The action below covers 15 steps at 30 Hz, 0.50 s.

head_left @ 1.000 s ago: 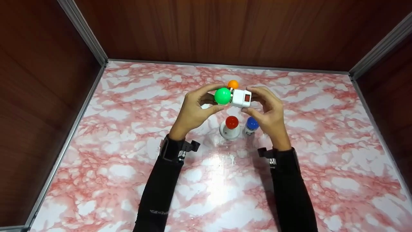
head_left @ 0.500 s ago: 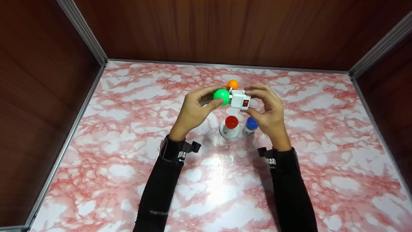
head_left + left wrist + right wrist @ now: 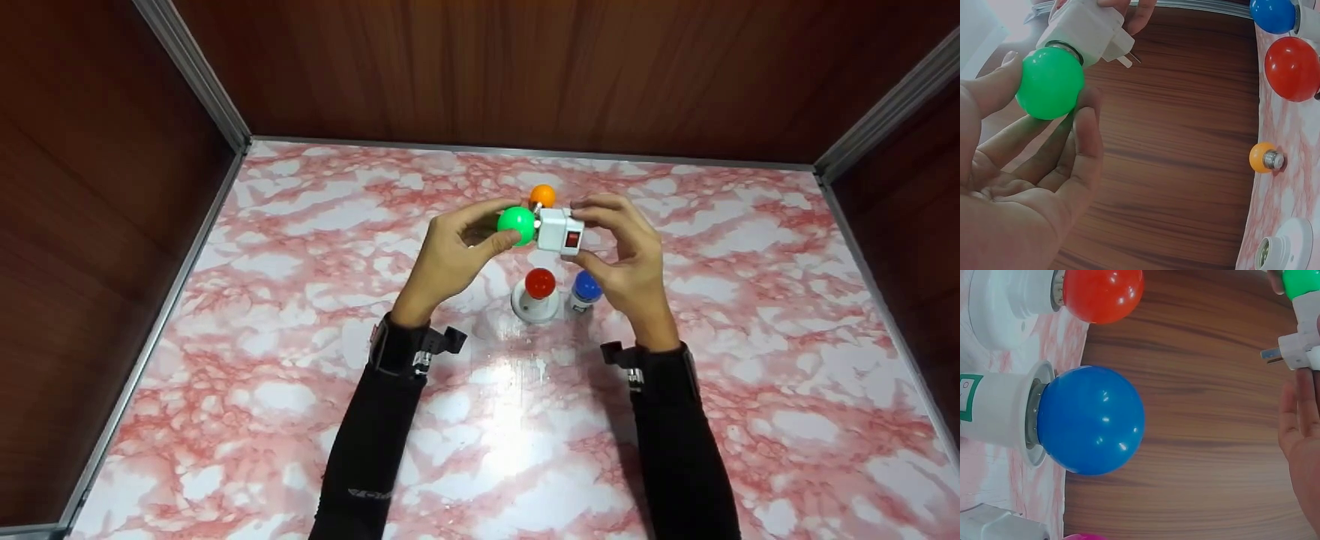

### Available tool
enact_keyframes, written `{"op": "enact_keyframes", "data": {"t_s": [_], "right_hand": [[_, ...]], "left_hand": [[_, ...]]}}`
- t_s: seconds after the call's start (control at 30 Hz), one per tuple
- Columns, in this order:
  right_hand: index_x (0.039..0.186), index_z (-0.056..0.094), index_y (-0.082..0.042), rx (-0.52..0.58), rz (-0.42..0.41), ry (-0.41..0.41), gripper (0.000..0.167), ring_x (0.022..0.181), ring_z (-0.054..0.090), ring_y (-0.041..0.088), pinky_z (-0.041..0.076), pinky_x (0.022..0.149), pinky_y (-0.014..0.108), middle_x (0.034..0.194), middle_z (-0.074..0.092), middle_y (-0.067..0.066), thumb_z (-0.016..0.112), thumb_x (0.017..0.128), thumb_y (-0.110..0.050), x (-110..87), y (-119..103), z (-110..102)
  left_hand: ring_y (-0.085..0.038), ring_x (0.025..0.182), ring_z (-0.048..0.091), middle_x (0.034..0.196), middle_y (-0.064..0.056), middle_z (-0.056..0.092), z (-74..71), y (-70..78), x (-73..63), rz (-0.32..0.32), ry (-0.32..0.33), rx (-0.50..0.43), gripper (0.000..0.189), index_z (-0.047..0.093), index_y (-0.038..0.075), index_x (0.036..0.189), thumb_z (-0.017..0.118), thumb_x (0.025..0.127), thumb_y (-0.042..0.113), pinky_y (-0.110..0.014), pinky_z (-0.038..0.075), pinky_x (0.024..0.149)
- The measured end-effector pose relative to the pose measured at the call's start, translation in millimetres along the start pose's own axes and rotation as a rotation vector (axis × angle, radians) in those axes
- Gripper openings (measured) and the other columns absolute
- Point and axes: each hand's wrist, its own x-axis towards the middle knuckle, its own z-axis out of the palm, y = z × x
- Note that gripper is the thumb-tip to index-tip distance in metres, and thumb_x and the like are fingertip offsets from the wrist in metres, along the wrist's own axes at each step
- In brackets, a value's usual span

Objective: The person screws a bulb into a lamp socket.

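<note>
Above the table, in the head view, my left hand [image 3: 454, 251] pinches a green light bulb [image 3: 517, 226] between thumb and fingers. My right hand [image 3: 626, 255] holds a white plug-in bulb socket [image 3: 553, 229] with a red rocker switch [image 3: 572, 239]. The bulb's base meets the socket's mouth in the left wrist view, where a metal rim shows between the green bulb [image 3: 1050, 83] and the white socket [image 3: 1086, 28]. How far the bulb is screwed in, I cannot tell. Metal plug prongs [image 3: 1270, 354] stick out of the socket in the right wrist view.
Nearer me stand a red bulb [image 3: 540, 283] in a round white holder and a blue bulb [image 3: 587, 286] in a white socket. A loose orange bulb [image 3: 542, 196] lies behind the hands. The left wrist view shows a bulbless white holder [image 3: 1286, 247].
My left thumb has moved from the green bulb's lower edge onto its front. The socket has turned in my right hand, bringing its red switch slightly lower. The last half second shows almost no movement.
</note>
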Motion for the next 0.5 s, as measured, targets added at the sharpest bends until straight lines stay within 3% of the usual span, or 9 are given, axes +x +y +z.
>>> {"op": "enact_keyframes", "data": {"t_s": [0.27,0.5], "right_hand": [[0.119,0.074,0.011,0.0,0.022,0.004,0.045,0.118,0.068,0.022,0.059,0.101,0.028,0.127,0.07,0.005,0.086,0.076,0.015,-0.5,-1.7,-0.8],[0.122,0.075,0.008,-0.032,0.041,0.005,0.047,0.118,0.069,0.019,0.059,0.099,0.028,0.128,0.072,0.003,0.087,0.077,0.011,-1.8,-1.8,-1.5]], "left_hand": [[-0.022,0.106,0.077,0.133,-0.013,0.077,-0.3,0.4,0.3,0.045,0.012,0.034,0.045,0.07,0.007,0.14,0.079,0.096,0.016,-0.033,0.063,0.095],[-0.024,0.112,0.077,0.134,-0.015,0.076,0.7,0.2,0.5,0.068,0.008,-0.001,0.045,0.069,0.004,0.139,0.079,0.096,0.013,-0.034,0.063,0.1]]}}
